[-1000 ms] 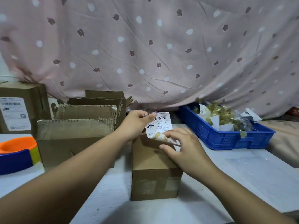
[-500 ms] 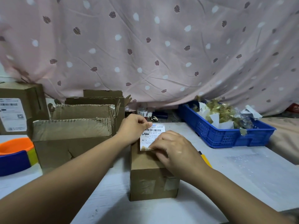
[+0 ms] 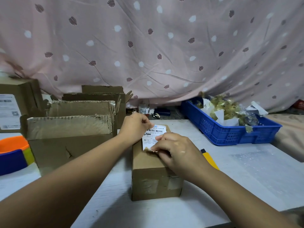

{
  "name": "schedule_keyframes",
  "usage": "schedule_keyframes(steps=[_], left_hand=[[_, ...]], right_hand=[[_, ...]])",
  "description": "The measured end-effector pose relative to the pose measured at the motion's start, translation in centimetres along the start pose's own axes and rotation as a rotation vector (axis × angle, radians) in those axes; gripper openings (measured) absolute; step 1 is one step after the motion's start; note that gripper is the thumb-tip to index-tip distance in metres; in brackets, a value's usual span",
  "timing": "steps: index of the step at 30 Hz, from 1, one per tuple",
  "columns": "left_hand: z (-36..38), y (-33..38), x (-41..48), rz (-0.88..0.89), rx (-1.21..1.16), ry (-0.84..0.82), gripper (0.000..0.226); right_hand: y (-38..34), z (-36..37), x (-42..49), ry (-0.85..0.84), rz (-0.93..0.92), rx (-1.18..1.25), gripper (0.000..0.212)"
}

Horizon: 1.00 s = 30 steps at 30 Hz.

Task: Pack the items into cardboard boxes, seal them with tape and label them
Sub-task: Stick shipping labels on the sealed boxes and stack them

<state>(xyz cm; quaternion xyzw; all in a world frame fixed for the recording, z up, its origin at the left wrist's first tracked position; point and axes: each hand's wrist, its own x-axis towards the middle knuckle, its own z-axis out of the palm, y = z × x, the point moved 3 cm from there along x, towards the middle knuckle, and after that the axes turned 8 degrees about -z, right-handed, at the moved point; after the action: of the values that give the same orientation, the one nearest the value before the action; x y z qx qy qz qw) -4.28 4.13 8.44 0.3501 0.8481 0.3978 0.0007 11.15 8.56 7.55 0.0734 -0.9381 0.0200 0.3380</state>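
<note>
The label (image 3: 154,131) lies on top of the sealed box (image 3: 153,181), under both grips. The left grip (image 3: 136,127) pinches its far corner. The right grip (image 3: 174,150) pinches its near, curled edge.

Risk: uneven lowering may trap creases or set the label crooked.

Right of the grips, the blue crate (image 3: 230,135) holds wrapped goods. Left of them, the insides of the open boxes (image 3: 69,125) are hidden.

The shipping label (image 3: 153,136) now lies down on top of the sealed cardboard box (image 3: 154,171), no longer raised; both hands (image 3: 135,126) (image 3: 176,153) are lower, pinching its ends.
</note>
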Motion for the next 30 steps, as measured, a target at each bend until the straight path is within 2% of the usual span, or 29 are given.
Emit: schedule_keyframes(steps=[7, 19, 22, 27, 30], left_hand=[[0.1, -0.21, -0.18, 0.01, 0.004, 0.007, 0.02], [0.17, 0.0, -0.35, 0.039, 0.015, -0.021, 0.02], [0.23, 0.11, -0.51, 0.048, 0.012, -0.01, 0.018], [0.39, 0.13, -0.4, 0.046, 0.046, -0.008, 0.026], [0.76, -0.04, -0.07, 0.0, 0.109, -0.065, 0.019]], right_hand=[[0.44, 0.01, -0.28, 0.022, 0.022, 0.067, 0.029], [0.66, 0.1, -0.36, 0.018, 0.087, 0.107, 0.03], [0.77, 0.0, -0.39, 0.005, 0.149, 0.164, 0.024], [0.85, 0.06, -0.48, -0.058, 0.206, 0.178, 0.021], [0.77, -0.04, -0.57, -0.087, 0.22, 0.18, 0.024]])
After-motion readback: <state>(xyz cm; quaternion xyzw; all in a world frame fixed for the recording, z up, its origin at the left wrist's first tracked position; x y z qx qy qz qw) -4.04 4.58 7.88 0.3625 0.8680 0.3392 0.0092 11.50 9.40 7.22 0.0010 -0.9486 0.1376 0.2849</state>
